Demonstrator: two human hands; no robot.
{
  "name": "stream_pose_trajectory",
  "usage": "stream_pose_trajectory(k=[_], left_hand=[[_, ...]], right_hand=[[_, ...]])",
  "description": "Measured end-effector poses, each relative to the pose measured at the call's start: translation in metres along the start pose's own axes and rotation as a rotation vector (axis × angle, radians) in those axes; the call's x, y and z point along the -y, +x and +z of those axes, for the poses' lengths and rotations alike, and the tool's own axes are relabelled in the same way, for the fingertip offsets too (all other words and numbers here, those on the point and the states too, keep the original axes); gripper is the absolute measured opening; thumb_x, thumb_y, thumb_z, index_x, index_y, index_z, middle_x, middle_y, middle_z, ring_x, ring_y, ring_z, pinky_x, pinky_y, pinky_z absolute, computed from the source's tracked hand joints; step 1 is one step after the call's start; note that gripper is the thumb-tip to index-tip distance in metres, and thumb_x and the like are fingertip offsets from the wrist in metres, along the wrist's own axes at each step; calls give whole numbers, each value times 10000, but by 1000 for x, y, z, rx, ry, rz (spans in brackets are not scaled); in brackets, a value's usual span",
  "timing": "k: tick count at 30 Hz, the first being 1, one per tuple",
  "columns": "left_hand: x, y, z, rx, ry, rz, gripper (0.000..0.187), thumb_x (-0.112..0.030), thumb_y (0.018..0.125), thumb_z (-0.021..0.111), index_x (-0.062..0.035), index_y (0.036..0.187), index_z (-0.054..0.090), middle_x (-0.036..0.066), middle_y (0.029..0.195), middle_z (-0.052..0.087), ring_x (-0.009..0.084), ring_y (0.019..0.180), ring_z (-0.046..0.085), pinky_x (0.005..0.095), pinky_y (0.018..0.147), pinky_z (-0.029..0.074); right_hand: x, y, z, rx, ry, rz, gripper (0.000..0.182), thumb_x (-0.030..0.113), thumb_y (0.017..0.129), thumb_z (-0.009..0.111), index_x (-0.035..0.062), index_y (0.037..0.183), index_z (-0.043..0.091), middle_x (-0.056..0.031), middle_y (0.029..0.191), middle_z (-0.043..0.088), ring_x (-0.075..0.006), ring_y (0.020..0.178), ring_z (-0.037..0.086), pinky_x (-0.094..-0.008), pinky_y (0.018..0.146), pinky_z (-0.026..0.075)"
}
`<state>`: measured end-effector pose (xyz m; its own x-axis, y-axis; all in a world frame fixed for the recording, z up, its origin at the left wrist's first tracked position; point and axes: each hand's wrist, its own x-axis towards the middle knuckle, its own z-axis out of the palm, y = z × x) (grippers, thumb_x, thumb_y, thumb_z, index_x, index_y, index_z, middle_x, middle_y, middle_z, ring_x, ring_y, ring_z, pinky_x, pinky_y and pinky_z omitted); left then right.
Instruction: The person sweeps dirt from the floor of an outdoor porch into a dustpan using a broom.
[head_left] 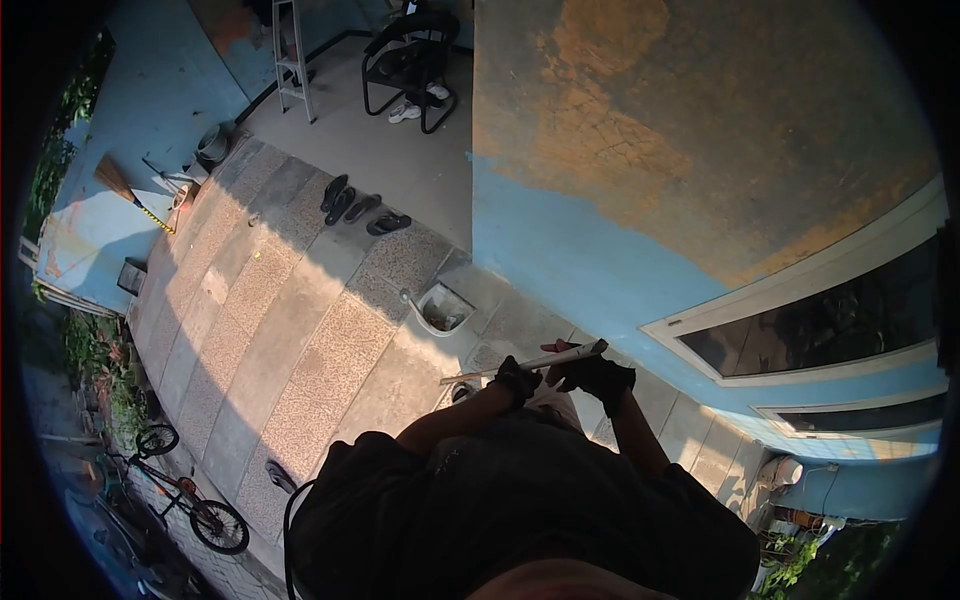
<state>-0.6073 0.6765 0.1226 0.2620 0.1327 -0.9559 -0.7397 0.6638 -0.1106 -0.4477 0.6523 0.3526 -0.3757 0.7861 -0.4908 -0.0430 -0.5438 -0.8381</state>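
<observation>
The long, thin stick (578, 354) is up in front of the person's tummy, over the floor (330, 345) and near the blue wall (560, 230). It looks stiff and straight, so I think it will not bend much. It is likely light enough for two hands, and it does not look like it would break easily. One end is thin and the other is thicker, so the thick end may feel a bit heavier. A good place to hold it is near the middle, with one more hand by the thick end. The left hand (518, 382), in a dark glove, is curled around it near the middle. The right hand (597, 380), in a dark glove too, holds it close to the thick end, partly open, with some fingertips poking out. I cannot tell how hard either hand squeezes.
</observation>
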Motion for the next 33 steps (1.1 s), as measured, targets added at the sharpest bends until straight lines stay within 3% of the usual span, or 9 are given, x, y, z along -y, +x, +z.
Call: stream_pose_trajectory(k=[8, 13, 19, 21, 23, 26, 27, 28, 33], left_hand=[[2, -17, 39, 50, -58, 93, 373, -448, 899, 457, -93, 1008, 487, 103, 914, 523, 273, 853, 532, 427, 791, 502], [35, -6, 69, 199, -44, 261, 272, -392, 899, 446, -123, 861, 460, 65, 809, 490, 229, 799, 517, 405, 728, 461], [62, 47, 81, -23, -122, 219, 218, -317, 889, 505, -116, 808, 483, 59, 718, 476, 222, 664, 500, 397, 699, 481], [70, 68, 77, -87, -110, 134, 202, -288, 884, 532, -113, 793, 492, 61, 691, 469, 223, 617, 488, 393, 683, 491], [84, 123, 50, -24, 234, 289, 204, -274, 894, 532, -107, 784, 493, 44, 668, 461, 210, 550, 465, 361, 618, 476], [72, 159, 30, 87, -732, 158, 95, -217, 898, 508, -129, 906, 475, -33, 588, 373, 114, 417, 355, 331, 487, 403], [66, 164, 19, 221, -811, 218, 108, -193, 898, 495, -138, 984, 462, -42, 572, 335, 94, 414, 346, 306, 470, 385], [60, 171, 12, 145, -812, 240, 108, -189, 897, 496, -137, 987, 467, -43, 567, 335, 95, 410, 342, 300, 461, 378], [39, 213, -30, -256, -631, 269, 190, -218, 887, 513, -137, 734, 435, 5, 538, 366, 180, 433, 372, 322, 478, 403]], right_hand=[[5, 44, -29, 195, 967, 500, 387, 244, 922, 539, 11, 1221, 462, -131, 965, 636, -224, 885, 645, -327, 764, 533], [-3, 57, -89, 302, 1436, 982, 89, 86, 873, 488, 39, 901, 417, -28, 784, 470, -118, 636, 536, -273, 608, 530], [-15, 44, -142, 242, 503, 962, 132, 160, 881, 474, 73, 980, 469, -21, 770, 465, -105, 566, 485, -276, 502, 455], [-19, 37, -144, 380, -634, 538, 416, 178, 869, 475, 21, 1255, 456, -44, 821, 515, -151, 587, 530, -308, 523, 469], [-21, 44, -140, 348, -594, 598, 410, 195, 877, 481, 41, 1257, 463, -41, 795, 512, -156, 575, 525, -310, 521, 463], [-51, 60, -142, 255, -506, 692, 397, 229, 894, 493, 80, 1261, 476, -35, 742, 506, -165, 551, 515, -314, 515, 453], [-75, 70, -150, 252, -19, 959, 269, 279, 921, 491, 100, 1122, 493, -24, 714, 478, -148, 525, 480, -300, 490, 427], [-98, 78, -157, 228, 486, 1194, 212, 328, 948, 490, 120, 983, 509, -13, 686, 450, -131, 499, 445, -286, 465, 402], [-192, 122, -168, 268, 311, 1101, 294, 416, 966, 475, 156, 834, 441, 8, 652, 411, -112, 463, 395, -264, 424, 350]])
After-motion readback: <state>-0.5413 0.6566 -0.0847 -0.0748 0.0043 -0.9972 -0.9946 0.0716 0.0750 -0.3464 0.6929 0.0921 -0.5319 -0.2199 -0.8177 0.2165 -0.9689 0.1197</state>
